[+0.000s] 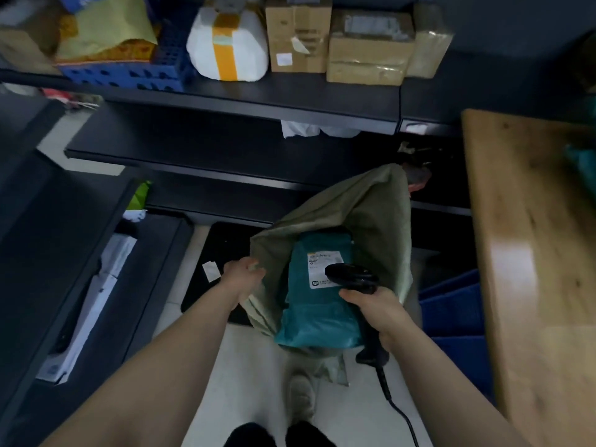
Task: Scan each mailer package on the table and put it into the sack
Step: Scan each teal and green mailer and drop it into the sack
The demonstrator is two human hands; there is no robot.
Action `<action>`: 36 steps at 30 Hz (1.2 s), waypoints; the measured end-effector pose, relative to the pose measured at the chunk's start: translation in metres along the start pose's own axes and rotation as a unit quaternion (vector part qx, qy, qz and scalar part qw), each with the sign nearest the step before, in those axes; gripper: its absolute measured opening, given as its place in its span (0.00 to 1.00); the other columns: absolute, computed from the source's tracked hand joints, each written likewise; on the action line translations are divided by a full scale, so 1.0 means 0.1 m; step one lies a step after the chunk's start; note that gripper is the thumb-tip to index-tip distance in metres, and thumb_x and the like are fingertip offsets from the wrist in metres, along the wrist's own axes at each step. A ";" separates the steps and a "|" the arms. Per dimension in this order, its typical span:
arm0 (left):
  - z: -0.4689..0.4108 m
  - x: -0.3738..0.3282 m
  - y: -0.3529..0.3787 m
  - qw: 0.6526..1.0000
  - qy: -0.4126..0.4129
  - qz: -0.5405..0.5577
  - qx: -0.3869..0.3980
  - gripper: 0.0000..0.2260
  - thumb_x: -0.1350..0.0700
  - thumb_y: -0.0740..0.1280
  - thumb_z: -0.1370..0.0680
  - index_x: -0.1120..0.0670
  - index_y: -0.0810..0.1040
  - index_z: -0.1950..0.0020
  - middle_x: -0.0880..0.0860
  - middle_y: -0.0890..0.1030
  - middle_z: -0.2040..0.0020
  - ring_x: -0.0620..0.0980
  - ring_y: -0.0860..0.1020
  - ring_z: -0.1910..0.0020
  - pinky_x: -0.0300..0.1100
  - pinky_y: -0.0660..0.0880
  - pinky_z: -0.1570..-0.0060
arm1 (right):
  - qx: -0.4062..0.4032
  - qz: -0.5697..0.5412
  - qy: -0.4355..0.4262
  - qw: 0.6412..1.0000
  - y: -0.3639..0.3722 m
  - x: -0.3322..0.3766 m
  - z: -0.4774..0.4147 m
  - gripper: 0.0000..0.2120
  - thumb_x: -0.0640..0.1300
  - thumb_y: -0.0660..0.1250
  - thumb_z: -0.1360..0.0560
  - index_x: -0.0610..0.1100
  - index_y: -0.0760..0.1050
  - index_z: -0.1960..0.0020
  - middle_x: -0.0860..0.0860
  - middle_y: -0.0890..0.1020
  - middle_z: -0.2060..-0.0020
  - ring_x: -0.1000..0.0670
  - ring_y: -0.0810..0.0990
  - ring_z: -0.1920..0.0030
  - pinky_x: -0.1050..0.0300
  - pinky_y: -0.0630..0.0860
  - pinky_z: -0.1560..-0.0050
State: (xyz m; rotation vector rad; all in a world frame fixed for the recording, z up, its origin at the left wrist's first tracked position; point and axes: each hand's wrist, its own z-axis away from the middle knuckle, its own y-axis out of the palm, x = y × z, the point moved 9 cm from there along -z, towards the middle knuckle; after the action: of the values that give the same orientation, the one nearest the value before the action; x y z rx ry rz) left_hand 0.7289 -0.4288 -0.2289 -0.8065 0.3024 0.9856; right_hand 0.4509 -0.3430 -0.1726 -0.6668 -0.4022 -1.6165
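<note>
On the table (532, 253) at the frame's right a blurred teal shape (582, 162), perhaps an unscanned package, is left, while at lower centre the sack (371, 214) is pinched open by the left hand (242, 274), a teal mailer (319, 304) is lodged halfway in, and the scanner (351, 277) is gripped by the right hand (377, 309).

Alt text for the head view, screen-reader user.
The left hand holds a grey-green sack open by its rim while the right hand grips a black corded scanner above a teal mailer in the sack's mouth. A wooden table stands at right.
</note>
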 end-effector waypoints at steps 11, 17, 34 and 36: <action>-0.62 0.23 0.06 0.986 -0.006 0.167 -0.003 0.19 0.42 0.70 0.30 0.52 0.83 0.46 0.52 0.85 0.49 0.52 0.82 0.48 0.54 0.76 0.40 | -0.004 -0.020 0.051 0.999 0.52 -0.05 -1.01 0.23 0.43 0.72 0.25 0.37 0.71 0.33 0.46 0.80 0.51 0.49 0.79 0.57 0.59 0.76 0.60; -0.46 0.35 -0.06 0.974 0.004 0.227 -0.002 0.07 0.55 0.68 0.22 0.57 0.83 0.50 0.59 0.85 0.53 0.58 0.82 0.49 0.54 0.78 0.42 | -0.006 -0.078 0.093 0.993 0.73 -0.28 -1.35 0.29 0.45 0.73 0.25 0.38 0.68 0.28 0.41 0.77 0.36 0.42 0.78 0.41 0.50 0.76 0.43; 0.87 -0.56 -0.08 0.946 0.239 -0.202 0.089 0.20 0.52 0.61 0.19 0.57 0.67 0.27 0.53 0.71 0.30 0.52 0.71 0.33 0.41 0.66 0.34 | -0.120 -0.096 -0.066 0.986 -0.10 -0.11 1.21 0.07 0.41 0.71 0.24 0.38 0.79 0.50 0.43 0.80 0.62 0.45 0.79 0.61 0.54 0.74 0.64; 1.28 -0.92 0.04 0.910 0.316 -0.254 0.082 0.20 0.52 0.61 0.19 0.56 0.69 0.28 0.53 0.72 0.30 0.51 0.71 0.34 0.40 0.66 0.36 | -0.122 -0.111 -0.075 0.983 -0.27 -0.21 1.61 0.06 0.40 0.70 0.24 0.37 0.78 0.52 0.43 0.80 0.61 0.44 0.79 0.61 0.55 0.74 0.65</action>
State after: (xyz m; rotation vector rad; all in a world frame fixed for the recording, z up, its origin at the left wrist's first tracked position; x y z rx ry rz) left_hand 0.6602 -0.3924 -0.0918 -0.9713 0.6825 0.1818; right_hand 0.4562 -0.2240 -0.0587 -0.9607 -0.4010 -1.8520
